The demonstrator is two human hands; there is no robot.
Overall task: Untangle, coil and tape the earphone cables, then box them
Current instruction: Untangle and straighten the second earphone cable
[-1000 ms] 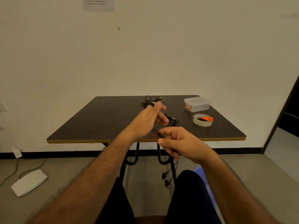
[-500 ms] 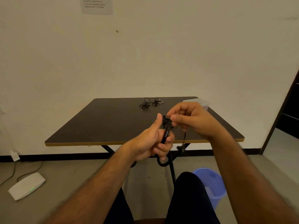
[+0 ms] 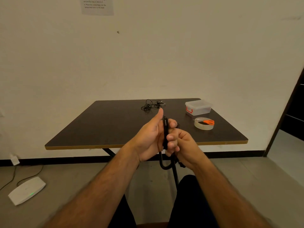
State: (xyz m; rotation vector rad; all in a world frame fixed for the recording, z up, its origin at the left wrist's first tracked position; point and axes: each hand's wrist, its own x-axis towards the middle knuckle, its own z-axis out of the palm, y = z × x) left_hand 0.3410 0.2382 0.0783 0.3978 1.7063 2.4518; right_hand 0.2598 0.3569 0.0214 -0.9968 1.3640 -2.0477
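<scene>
My left hand [image 3: 150, 137] holds a black earphone cable [image 3: 165, 129] wound in loops around its fingers, thumb pointing up. My right hand [image 3: 182, 145] is curled against the left hand's fingers and grips the same cable just below the coil. Both hands hover in front of the near edge of the dark table [image 3: 115, 129]. A second, tangled black earphone [image 3: 152, 105] lies at the table's far side. A clear plastic box with a red latch [image 3: 198, 106], lid on, stands at the far right. A roll of clear tape [image 3: 203, 125] lies in front of it with orange-handled scissors [image 3: 207, 121] on top.
A white router [image 3: 27, 190] with a green light and its leads lies on the floor at the left. The table's black metal legs [image 3: 175, 173] stand behind my hands. A paper note [image 3: 97, 5] hangs on the wall. A dark doorway [image 3: 294, 116] opens at the right.
My right hand has come down from above the left hand's fingertips to below them, carrying the cable another turn around the left hand. The view has shifted slightly left.
</scene>
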